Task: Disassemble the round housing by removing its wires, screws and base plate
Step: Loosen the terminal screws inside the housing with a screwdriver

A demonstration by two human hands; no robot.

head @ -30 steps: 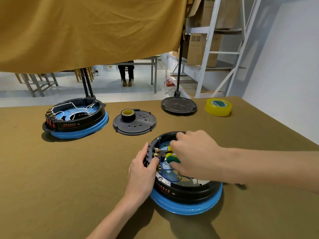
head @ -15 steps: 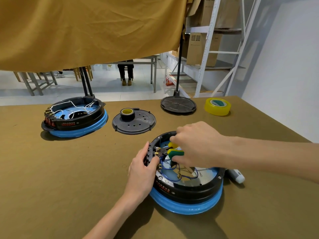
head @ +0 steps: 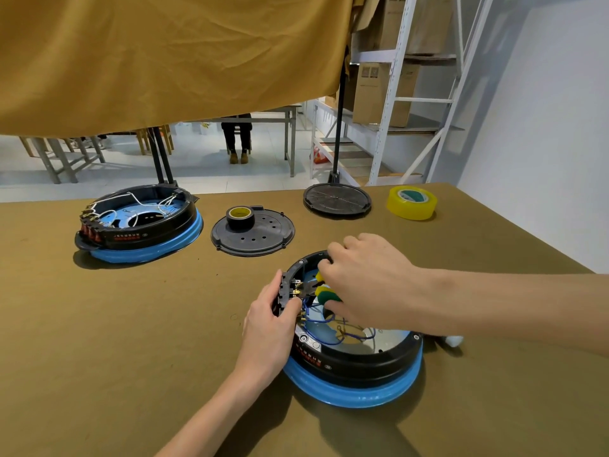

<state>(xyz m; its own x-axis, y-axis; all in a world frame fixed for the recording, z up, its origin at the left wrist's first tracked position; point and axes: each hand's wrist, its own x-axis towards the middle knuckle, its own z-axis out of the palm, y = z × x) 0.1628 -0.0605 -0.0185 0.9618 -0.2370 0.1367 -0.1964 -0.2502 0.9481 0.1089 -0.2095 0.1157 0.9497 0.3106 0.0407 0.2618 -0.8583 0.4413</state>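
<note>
housing (head: pixel 359 361): near right on counter (head: pixel 99 324) | left hand (head: pixel 268 328): fingers curled, gripping housing rim | right hand (head: pixel 365 278): curled round pliers (head: pixel 324 290) above blue wires (head: pixel 316 319)

Left hand (head: pixel 268 328) curled in a grip, right hand (head: pixel 369 282) fisted in a grip, forearms converging.

Yellow tape roll (head: pixel 412 202), black tape roll (head: pixel 240 217), hanging mustard cloth (head: pixel 164 57).
</note>
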